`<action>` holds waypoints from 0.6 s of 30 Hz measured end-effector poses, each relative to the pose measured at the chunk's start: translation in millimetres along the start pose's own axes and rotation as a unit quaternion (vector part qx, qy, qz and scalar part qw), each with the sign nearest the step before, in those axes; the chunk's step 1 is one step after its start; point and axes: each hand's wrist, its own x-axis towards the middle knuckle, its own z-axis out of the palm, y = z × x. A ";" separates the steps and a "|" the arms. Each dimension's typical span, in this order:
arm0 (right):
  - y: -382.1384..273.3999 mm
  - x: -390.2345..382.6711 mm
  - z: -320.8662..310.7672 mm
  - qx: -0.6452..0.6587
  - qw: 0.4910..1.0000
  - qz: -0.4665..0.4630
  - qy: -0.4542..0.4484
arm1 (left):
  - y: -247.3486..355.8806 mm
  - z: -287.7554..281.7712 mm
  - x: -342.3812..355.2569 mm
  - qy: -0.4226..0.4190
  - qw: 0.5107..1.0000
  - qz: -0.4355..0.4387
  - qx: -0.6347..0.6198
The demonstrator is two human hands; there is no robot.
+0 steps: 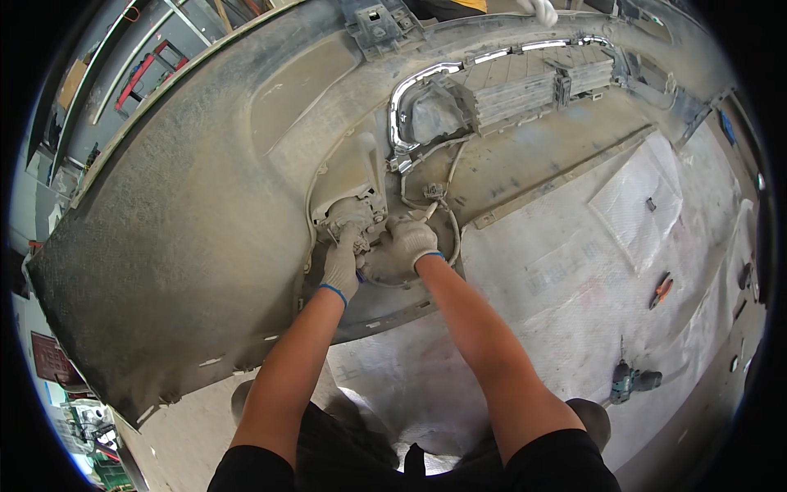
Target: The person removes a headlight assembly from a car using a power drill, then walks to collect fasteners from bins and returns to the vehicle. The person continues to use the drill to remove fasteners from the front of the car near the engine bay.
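Working, we judge, on the dusty round fitting in the bumper shell, left hand against it, right hand beside the cable, we cannot tell whether fingers pinch; proceeding likely calls for steady bracing.

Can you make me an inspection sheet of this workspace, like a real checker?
Surface: wrinkled white sheet.
Job's things: big, dusty, curved panel; dirty fitting on it.
Clutter: orange-handled pliers and a power drill, both on the sheet.
Hands: left gloved hand at the fitting; right gloved hand just beside it; grips unclear.
Cables: dusty cable looping beside the right hand.
Surroundings: another person's gloved hand at the far edge; red frame at upper left.
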 end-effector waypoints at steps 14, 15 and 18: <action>45.3 15.7 -55.7 -0.111 0.984 -0.039 0.137 | 15.6 3.4 -1.6 -0.055 0.990 -0.001 0.130; 62.9 21.0 -71.0 -0.144 0.973 -0.138 0.117 | 3.7 -13.8 17.2 -0.061 0.988 0.006 0.138; 72.6 -51.7 -143.8 -0.136 0.986 -0.090 -0.021 | -1.2 -23.5 7.0 -0.051 0.989 0.028 0.138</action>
